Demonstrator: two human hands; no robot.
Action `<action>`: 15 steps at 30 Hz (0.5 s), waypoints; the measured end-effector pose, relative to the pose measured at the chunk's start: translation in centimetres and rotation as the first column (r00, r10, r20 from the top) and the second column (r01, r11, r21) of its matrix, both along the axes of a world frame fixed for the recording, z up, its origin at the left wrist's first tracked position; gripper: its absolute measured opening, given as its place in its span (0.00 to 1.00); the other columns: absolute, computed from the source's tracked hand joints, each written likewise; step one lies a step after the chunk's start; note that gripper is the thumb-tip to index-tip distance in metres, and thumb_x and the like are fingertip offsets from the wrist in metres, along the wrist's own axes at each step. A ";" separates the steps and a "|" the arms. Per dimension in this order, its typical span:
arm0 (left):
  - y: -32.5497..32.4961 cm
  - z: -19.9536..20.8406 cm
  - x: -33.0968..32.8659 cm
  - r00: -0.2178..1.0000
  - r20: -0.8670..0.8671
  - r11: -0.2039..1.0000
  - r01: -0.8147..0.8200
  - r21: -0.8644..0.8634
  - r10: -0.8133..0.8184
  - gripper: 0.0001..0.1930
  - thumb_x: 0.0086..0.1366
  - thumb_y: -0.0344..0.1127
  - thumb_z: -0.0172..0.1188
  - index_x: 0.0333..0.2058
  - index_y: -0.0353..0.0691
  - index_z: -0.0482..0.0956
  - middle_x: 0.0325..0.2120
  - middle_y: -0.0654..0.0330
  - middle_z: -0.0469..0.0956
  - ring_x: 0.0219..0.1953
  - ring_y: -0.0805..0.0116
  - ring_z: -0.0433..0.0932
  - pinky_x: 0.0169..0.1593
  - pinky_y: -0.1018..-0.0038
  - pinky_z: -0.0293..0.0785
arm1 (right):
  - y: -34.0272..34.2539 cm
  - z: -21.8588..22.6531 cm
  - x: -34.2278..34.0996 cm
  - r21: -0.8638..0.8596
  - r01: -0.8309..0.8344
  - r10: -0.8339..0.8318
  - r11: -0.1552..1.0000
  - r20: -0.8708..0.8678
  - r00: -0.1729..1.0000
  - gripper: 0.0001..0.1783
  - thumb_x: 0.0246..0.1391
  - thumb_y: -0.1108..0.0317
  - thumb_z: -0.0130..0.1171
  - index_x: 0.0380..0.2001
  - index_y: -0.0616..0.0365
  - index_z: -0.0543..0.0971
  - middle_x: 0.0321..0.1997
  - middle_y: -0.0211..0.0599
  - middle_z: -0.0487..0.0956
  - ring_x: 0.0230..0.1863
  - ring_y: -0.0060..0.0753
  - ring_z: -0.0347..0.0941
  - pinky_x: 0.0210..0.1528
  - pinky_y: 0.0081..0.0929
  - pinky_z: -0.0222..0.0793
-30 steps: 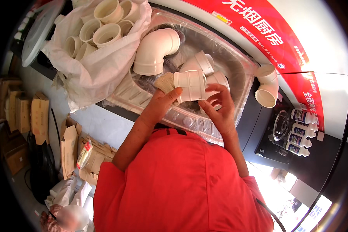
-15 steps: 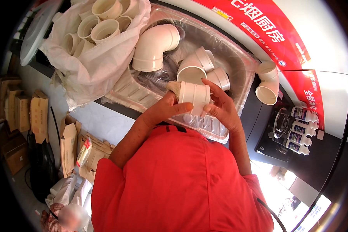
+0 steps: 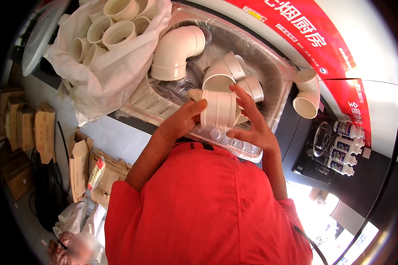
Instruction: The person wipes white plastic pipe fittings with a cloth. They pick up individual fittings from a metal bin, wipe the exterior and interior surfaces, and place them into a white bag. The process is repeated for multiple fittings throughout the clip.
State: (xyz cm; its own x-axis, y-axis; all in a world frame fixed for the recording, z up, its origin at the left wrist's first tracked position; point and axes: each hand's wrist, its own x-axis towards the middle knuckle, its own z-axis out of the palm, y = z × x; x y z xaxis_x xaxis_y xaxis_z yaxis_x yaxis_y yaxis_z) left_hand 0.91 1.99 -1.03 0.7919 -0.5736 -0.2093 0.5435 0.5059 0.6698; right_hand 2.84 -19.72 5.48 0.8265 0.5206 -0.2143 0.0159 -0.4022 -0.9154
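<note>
A short white plastic pipe fitting [image 3: 218, 109] is held sideways in front of my chest. My left hand [image 3: 181, 118] grips its left end, thumb on top, with a tan cloth [image 3: 195, 94] bunched there. A bit of tan cloth also shows at the fitting's right end. Beside that end my right hand [image 3: 255, 126] has its thumb and fingers spread; whether a fingertip touches the rim is hard to tell. Beyond the hands, a large white elbow pipe [image 3: 174, 53] and smaller elbow fittings [image 3: 223, 73] lie in a plastic-wrapped metal sink [image 3: 272, 66].
A white woven sack [image 3: 106, 84] full of pipe fittings stands at the left. Another white elbow [image 3: 306, 90] sits right of the sink, near several bottles [image 3: 342, 150]. Cardboard boxes [image 3: 44, 132] stand at the lower left, where another person [image 3: 59, 251] is partly visible.
My right thumb and fingers have come off the fitting's right end and spread apart. The fitting has shifted slightly left in my left hand, and tan cloth now shows at its right end.
</note>
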 end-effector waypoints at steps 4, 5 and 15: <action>-0.6 0.3 -0.4 0.998 -0.031 0.985 -0.061 -0.164 0.057 0.33 0.66 0.56 0.43 0.58 0.32 0.59 0.54 0.57 0.66 0.56 0.69 0.64 0.58 0.71 0.59 | 0.1 -2.2 -0.1 0.134 0.091 -0.082 0.987 -0.073 0.994 0.52 0.37 0.51 0.70 0.64 0.52 0.55 0.61 0.38 0.63 0.59 0.35 0.62 0.57 0.30 0.58; -0.6 0.6 -0.4 0.999 -0.011 0.989 -0.054 -0.140 0.053 0.34 0.65 0.57 0.44 0.58 0.32 0.59 0.54 0.57 0.66 0.56 0.68 0.64 0.59 0.70 0.58 | -0.2 -2.7 -0.1 0.160 0.120 -0.103 0.980 -0.108 0.989 0.50 0.38 0.52 0.70 0.63 0.51 0.57 0.60 0.36 0.64 0.57 0.33 0.63 0.55 0.29 0.60; -0.5 0.5 -0.8 1.000 0.014 0.999 0.011 -0.046 -0.010 0.39 0.64 0.63 0.42 0.60 0.35 0.56 0.57 0.56 0.64 0.57 0.66 0.64 0.60 0.69 0.58 | -0.2 -2.5 -0.7 0.313 0.221 -0.182 0.924 -0.149 0.972 0.45 0.41 0.45 0.66 0.60 0.52 0.62 0.56 0.37 0.69 0.55 0.33 0.66 0.54 0.28 0.61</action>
